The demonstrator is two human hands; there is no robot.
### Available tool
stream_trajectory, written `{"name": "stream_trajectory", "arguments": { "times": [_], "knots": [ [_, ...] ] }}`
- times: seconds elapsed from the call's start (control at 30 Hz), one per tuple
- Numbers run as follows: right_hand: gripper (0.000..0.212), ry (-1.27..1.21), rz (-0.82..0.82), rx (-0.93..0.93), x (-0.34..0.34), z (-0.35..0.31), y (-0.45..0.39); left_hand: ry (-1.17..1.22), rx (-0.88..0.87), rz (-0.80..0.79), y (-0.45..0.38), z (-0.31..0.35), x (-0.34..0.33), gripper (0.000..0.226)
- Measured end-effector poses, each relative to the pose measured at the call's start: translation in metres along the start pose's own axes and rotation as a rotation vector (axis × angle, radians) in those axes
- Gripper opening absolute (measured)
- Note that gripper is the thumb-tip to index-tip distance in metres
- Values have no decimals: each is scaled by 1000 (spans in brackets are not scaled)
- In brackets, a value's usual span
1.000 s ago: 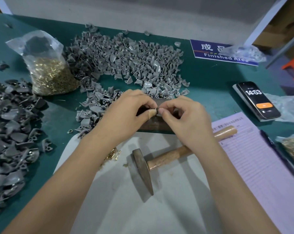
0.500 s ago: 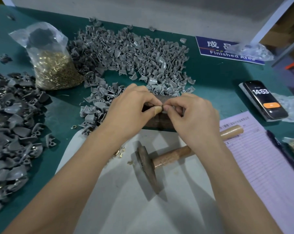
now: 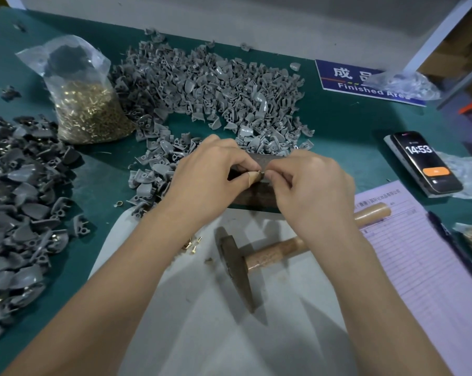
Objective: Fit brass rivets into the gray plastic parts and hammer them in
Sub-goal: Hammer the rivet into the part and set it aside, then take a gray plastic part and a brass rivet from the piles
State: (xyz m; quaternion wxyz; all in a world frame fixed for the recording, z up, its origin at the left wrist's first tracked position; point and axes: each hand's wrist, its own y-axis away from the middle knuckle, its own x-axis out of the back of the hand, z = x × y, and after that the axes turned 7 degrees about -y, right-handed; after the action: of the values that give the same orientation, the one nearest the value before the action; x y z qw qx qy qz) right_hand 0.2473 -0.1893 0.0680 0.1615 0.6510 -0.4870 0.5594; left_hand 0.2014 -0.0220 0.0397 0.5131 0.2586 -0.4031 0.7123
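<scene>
My left hand (image 3: 207,176) and my right hand (image 3: 310,185) meet fingertip to fingertip over a dark metal block (image 3: 252,196). Between them they pinch a small gray plastic part (image 3: 262,175); my left thumb wears a tan bandage. Whether a rivet sits in the part is hidden by my fingers. A few loose brass rivets (image 3: 192,244) lie on the white sheet (image 3: 202,321) under my left wrist. The hammer (image 3: 237,259) lies on that sheet, head toward me, wooden handle running under my right wrist.
A heap of gray parts (image 3: 215,90) spreads across the back. A darker pile (image 3: 17,199) fills the left. A plastic bag of rivets (image 3: 85,104) stands back left. A phone (image 3: 422,164), a lined form (image 3: 424,253) and a pen (image 3: 454,248) lie on the right.
Both hands stay pinched together over the block; the fingers shift only slightly. The hammer has not moved on the sheet.
</scene>
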Motion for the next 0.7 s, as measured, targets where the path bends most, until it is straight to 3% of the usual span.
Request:
{"name": "stream_trajectory", "arguments": {
  "times": [0.23,0.7],
  "knots": [
    [10,-375,-48,-31,-8,19,-3,3,-11,2,0,-1,-1,10],
    [12,-294,-36,-18,-11,19,-1,2,-6,1,0,-2,0,8]
  ]
}}
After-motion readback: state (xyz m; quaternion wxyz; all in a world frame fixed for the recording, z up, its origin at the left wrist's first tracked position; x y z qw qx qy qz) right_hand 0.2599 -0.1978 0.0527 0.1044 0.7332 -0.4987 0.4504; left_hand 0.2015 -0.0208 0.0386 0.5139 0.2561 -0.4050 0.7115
